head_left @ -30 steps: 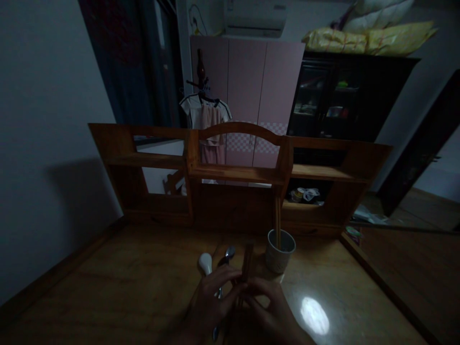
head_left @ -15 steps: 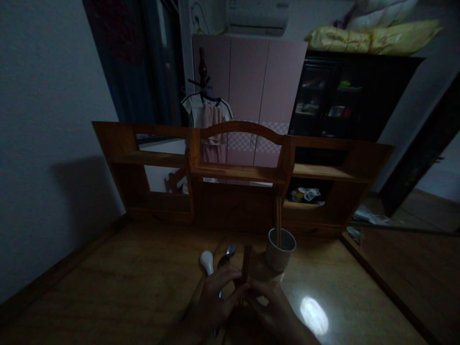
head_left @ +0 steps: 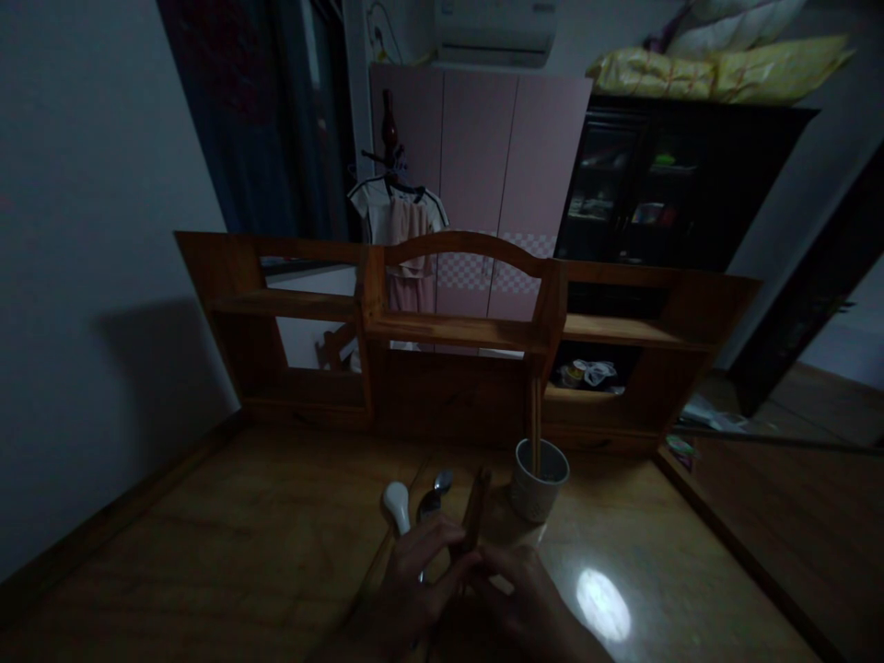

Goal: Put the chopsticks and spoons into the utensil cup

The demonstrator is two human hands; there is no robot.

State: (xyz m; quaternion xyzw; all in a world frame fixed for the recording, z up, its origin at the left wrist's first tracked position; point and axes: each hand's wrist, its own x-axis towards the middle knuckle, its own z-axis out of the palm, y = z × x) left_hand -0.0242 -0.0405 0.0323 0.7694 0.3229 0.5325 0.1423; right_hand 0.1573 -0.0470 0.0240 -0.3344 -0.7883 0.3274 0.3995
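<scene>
Both hands meet low in the middle of the dim wooden table. My left hand is closed around a bundle: a white spoon, a metal spoon and dark wooden chopsticks stick up out of it. My right hand is closed on the chopsticks from the right side, fingertips touching the left hand. Just beyond the hands stands a grey cup with a pair of chopsticks upright in it.
A wooden shelf unit stands along the table's far edge, with small items in its lower right bay. A bright light reflection lies on the table right of my hands. A pink wardrobe and dark cabinet stand behind.
The chopsticks in my hands have tilted slightly to the right at the top. My hands have sunk a little lower in view; the cup has not moved.
</scene>
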